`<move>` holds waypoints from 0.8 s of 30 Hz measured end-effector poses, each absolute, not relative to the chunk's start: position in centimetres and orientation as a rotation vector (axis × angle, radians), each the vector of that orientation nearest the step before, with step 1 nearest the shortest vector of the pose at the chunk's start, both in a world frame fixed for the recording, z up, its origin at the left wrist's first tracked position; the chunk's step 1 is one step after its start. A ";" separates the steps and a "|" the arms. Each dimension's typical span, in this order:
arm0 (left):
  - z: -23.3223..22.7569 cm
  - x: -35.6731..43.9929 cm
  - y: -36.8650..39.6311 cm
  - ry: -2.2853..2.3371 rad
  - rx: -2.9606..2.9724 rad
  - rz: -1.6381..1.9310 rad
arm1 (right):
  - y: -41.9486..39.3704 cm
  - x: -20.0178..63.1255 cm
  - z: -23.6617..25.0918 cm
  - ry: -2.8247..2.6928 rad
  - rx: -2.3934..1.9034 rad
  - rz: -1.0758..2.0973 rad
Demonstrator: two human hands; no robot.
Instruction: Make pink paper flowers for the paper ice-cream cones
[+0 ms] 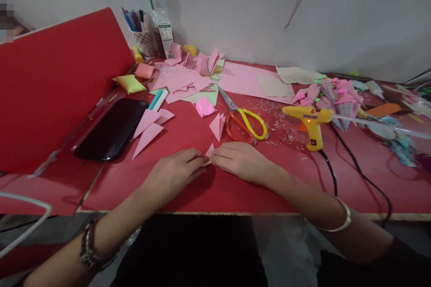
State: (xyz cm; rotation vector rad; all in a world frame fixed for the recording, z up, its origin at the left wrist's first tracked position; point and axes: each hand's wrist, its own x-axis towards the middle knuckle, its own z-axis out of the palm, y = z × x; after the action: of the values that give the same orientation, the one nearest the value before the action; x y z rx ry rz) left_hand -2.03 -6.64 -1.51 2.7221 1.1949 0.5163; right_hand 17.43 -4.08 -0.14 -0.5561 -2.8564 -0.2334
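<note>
Near the front of the red table, my left hand [180, 168] and my right hand [239, 161] meet, both closed on one small piece of pink paper [210, 150]. Only its pointed tip shows above the fingers; the rest is hidden. Just beyond it lies a folded pink paper piece [217, 126]. Scissors [244, 116] with one yellow and one orange handle rest beyond my right hand, blades pointing away. To the left of my left hand are pink paper triangles [148, 132], partly against a black phone [112, 128].
A yellow glue gun [311, 123] with a glue stick and black cord lies to the right. Behind are pink paper scraps [178, 78], a pink sheet [249, 81] and pink paper cones [340, 94]. A pen cup [144, 42] and bottle [164, 31] stand by the wall. A red board [60, 85] rises left.
</note>
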 end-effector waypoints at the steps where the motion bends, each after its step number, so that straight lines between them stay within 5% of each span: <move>1: -1.4 -2.0 -6.7 1.189 2.798 0.522 | -4.1 17.4 -0.2 -2.841 -0.563 -0.220; 12: -1.5 -1.9 -6.6 1.224 2.636 0.508 | -4.2 16.9 -0.4 -2.530 -0.802 0.528; 24: -0.1 -2.1 -4.3 1.145 2.252 0.413 | -4.2 16.7 0.1 -2.566 -0.931 0.633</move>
State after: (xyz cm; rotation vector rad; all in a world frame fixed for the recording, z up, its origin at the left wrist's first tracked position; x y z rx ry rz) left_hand -2.05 -4.29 -0.07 2.2522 1.1454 0.4125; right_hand 16.69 -4.20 0.11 -0.9306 -2.5664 0.6328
